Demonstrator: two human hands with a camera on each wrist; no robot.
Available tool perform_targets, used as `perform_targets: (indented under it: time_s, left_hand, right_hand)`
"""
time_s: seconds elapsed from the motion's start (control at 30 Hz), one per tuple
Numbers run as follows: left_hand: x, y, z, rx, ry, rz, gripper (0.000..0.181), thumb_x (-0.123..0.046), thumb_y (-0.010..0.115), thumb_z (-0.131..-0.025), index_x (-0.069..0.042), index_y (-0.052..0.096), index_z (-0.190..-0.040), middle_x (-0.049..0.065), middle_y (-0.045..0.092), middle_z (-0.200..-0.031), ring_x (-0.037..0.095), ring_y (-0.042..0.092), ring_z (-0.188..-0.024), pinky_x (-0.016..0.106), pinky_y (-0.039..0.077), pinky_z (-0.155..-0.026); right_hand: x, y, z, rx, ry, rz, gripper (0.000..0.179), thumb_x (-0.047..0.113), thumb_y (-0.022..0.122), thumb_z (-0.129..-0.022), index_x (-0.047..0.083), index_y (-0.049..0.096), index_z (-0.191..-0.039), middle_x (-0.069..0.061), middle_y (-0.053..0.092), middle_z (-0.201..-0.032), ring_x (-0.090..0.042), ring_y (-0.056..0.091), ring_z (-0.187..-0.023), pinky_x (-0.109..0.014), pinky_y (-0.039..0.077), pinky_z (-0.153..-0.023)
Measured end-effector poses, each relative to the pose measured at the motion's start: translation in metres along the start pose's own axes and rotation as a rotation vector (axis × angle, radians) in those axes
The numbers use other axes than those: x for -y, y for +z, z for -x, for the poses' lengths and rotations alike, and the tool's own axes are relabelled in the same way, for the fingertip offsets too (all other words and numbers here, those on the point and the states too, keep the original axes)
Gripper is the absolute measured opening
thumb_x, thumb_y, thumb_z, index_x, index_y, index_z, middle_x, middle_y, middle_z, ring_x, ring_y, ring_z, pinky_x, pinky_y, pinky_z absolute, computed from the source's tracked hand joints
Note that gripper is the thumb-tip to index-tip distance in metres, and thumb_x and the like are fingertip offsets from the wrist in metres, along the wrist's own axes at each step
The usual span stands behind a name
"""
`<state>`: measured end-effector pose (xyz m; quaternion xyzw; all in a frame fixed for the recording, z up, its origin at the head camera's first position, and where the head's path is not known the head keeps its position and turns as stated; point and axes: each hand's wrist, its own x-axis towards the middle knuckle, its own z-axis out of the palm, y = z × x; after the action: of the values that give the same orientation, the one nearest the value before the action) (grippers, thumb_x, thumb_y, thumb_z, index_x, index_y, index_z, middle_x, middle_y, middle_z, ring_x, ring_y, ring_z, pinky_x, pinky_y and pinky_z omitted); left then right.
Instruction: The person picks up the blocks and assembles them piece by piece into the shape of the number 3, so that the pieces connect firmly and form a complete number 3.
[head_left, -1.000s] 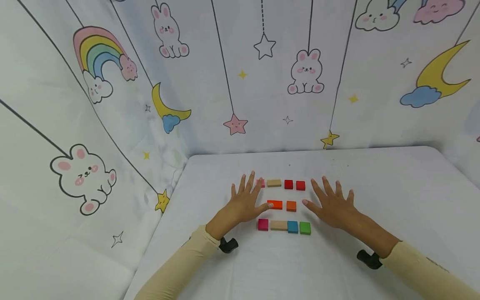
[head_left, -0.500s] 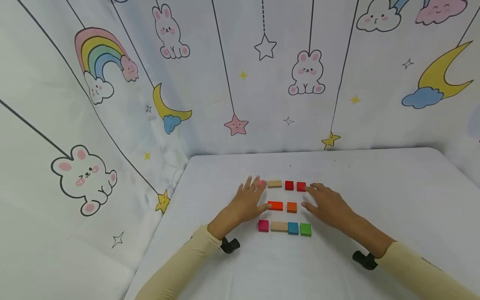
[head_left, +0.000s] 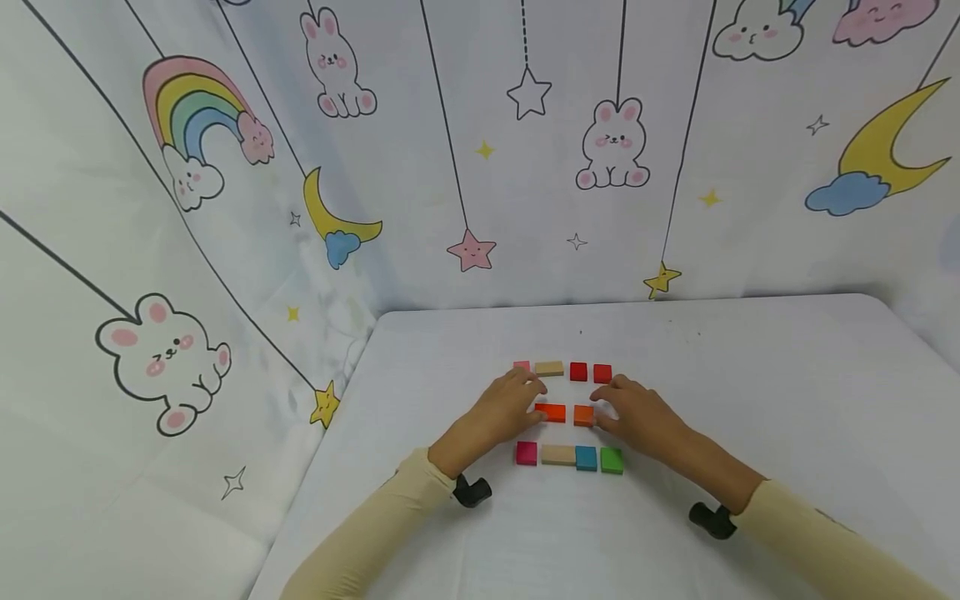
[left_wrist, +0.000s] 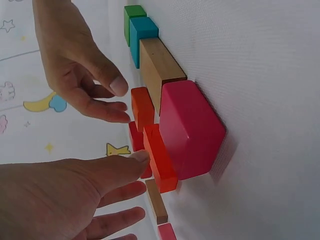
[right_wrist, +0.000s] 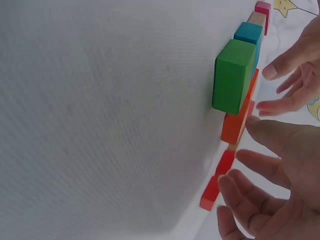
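Observation:
Over the middle row, my left hand hovers with fingers loosely bent, its thumb tip at the left end of the long orange-red block. My right hand comes in from the other side, thumb at the right edge of the square orange block. A gap separates these two blocks. Neither hand pinches a block. In the left wrist view, the left thumb overlaps the orange-red block; the right hand is beyond, fingers curved around air. The right wrist view has the right thumb beside the orange block.
In front lie a crimson block, a wooden block, a blue block and a green block. Behind are a pink block, a wooden block and two red blocks. A printed curtain backs the white table.
Both hands have gone from spread fingers to bent ones. The right hand has moved left toward the orange block, and the left hand slightly right. The blocks stay in place.

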<state>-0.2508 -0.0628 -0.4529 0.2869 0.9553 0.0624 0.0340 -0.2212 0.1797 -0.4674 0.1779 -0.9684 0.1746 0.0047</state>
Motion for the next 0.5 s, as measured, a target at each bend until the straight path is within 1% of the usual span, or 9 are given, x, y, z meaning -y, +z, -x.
perform_targets:
  time_s: [0.2,0.27,0.5]
  left_hand:
    - [-0.0015,0.0053,-0.0037,-0.010,0.020,-0.028,0.032,-0.032,0.076,-0.099,-0.017,0.073,-0.127,0.004,0.063,-0.143,0.021,0.052,-0.139,0.037,0.048,-0.114]
    - [-0.0020,0.0066,-0.0046,-0.014,0.024,-0.024,0.029,-0.031,0.077,-0.099,-0.017,0.074,-0.123,0.004,0.063,-0.142,0.022,0.053,-0.137,0.037,0.049,-0.113]
    - [-0.0037,0.0089,-0.0055,-0.023,0.032,-0.023,0.026,-0.030,0.079,-0.097,-0.018,0.075,-0.120,0.005,0.064,-0.140,0.021,0.055,-0.134,0.038,0.050,-0.111]
  right_hand:
    - [0.0002,0.0025,-0.0025,0.012,-0.007,-0.020,0.036,0.025,0.085,-0.089,0.010,0.075,-0.121,-0.011,0.067,-0.115,-0.030,0.065,-0.110,-0.057,0.059,-0.092]
    - [0.0003,0.0045,-0.0037,0.022,-0.006,-0.024,0.036,0.026,0.086,-0.089,0.011,0.076,-0.120,-0.011,0.067,-0.115,-0.030,0.065,-0.111,-0.057,0.059,-0.092]
    - [0.0014,0.0083,-0.0050,0.024,-0.019,-0.015,0.036,0.026,0.087,-0.088,0.011,0.076,-0.119,-0.012,0.066,-0.114,-0.030,0.065,-0.109,-0.054,0.061,-0.089]
